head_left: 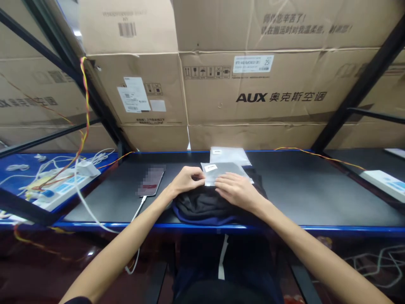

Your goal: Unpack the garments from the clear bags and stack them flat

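Observation:
A translucent plastic bag [228, 169] with a small white label lies on a bundle of dark cloth [202, 203] with a blue edge. My left hand [189, 179] pinches the bag's near left corner between thumb and fingers. Across the bag's near right part, my right hand [236, 189] rests flat with its fingers stretched out. A second labelled plastic bag [230, 154] lies just behind, against the back of the table. What is inside either bag cannot be made out.
A phone [152, 181] on a white charging cable lies to the left. Power strips [68, 185] with tangled wires stand at far left, and another power strip [387, 184] at far right. Large cardboard sheets [253, 97] wall off the back, between black metal posts [341, 109].

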### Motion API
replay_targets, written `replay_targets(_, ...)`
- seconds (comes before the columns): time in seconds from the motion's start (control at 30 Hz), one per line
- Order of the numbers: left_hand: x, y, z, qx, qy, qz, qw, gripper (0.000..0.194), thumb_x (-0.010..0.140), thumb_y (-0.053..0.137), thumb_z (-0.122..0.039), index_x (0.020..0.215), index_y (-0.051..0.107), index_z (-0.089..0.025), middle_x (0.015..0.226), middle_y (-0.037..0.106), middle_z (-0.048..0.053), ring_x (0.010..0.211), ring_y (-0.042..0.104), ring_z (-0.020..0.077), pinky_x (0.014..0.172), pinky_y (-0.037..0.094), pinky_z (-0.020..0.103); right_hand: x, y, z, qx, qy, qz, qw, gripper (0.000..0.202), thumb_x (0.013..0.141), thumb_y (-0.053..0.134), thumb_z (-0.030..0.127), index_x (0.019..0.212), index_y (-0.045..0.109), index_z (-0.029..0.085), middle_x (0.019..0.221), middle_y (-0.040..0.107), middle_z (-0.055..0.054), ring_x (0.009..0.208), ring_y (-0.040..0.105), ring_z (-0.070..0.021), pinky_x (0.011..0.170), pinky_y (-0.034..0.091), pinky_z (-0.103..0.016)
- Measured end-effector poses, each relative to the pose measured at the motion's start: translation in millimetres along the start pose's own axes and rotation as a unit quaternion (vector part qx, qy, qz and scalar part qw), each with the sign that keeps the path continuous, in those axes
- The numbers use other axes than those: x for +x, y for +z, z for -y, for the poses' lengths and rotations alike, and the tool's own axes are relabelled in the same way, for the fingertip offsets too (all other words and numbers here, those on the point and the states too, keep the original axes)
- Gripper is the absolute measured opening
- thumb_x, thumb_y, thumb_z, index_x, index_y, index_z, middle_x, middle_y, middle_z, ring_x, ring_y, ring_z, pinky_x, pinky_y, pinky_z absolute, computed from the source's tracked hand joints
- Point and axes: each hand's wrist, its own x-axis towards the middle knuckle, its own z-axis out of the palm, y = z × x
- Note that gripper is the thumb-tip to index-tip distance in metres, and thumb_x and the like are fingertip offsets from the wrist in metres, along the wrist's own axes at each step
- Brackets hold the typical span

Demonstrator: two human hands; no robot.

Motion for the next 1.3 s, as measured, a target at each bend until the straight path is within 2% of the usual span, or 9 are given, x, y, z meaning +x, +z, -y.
replay_targets(0.13,0,5.4,-4,-0.001,-0.005,-0.01,1.0,0.011,0.078,0.069,-0.022,0.072,0.07,-0.014,0.07,0.072,0.002,0.063,0.065,0.012,0.061,0.049,0.019,6,9,4,-0.085,-0.059,-0.045,0.994,0.017,0.096,0.053,0.018,0.103,0.069,0.018,0.106,0.075,-0.008,0.099,0.068,-0.0219,0.086,0.054,-0.036)
replay_targets(0.4,0,11.1,-4,0.015,0.018,-0.01,1.0,0.013,0.079,0.068,-0.023,0.07,0.07,-0.013,0.069,0.072,0.002,0.06,0.063,0.0118,0.059,0.046,0.019,5,11,9,-0.156,-0.08,-0.075,0.982,0.018,0.097,0.052,0.017,0.089,0.068,0.018,0.088,0.075,-0.004,0.082,0.067,-0.017,0.072,0.051,-0.029)
replay_targets(0.57,0,8.3,-3,0.032,0.053,0.016,0.998,0.01,0.079,0.066,-0.019,0.072,0.07,-0.014,0.072,0.072,0.002,0.065,0.064,0.0125,0.064,0.047,0.02,1,12,9,-0.166,-0.065,-0.082,0.981,0.021,0.096,0.05,0.013,0.088,0.068,0.018,0.081,0.073,-0.003,0.076,0.066,-0.0149,0.069,0.05,-0.027)
replay_targets(0.93,2,7.2,-2,0.0,0.103,0.049,0.993,0.009,0.085,0.064,-0.02,0.081,0.071,-0.015,0.082,0.073,0.004,0.076,0.067,0.0145,0.074,0.05,0.022,-17,-1,-1,-0.193,-0.05,-0.08,0.977,0.016,0.093,0.054,0.013,0.082,0.066,0.018,0.078,0.072,-0.002,0.081,0.067,-0.016,0.071,0.048,-0.028)
replay_targets(1.1,1,1.2,1,-0.017,0.096,0.037,0.995,0.01,0.085,0.063,-0.019,0.079,0.07,-0.015,0.081,0.072,0.004,0.075,0.066,0.0147,0.074,0.049,0.023,-26,-8,-10,-0.217,-0.022,-0.058,0.974,0.016,0.092,0.055,0.014,0.079,0.064,0.02,0.093,0.074,-0.002,0.093,0.066,-0.0168,0.071,0.044,-0.028)
replay_targets(1.3,-1,-13.4,13,0.011,0.072,0.029,0.997,0.012,0.082,0.058,-0.011,0.076,0.067,-0.016,0.082,0.071,0.004,0.079,0.067,0.0152,0.076,0.049,0.024,-44,-20,-25,-0.248,-0.004,-0.04,0.968,0.016,0.092,0.056,0.014,0.079,0.064,0.019,0.09,0.074,-0.001,0.084,0.065,-0.0142,0.067,0.04,-0.027)
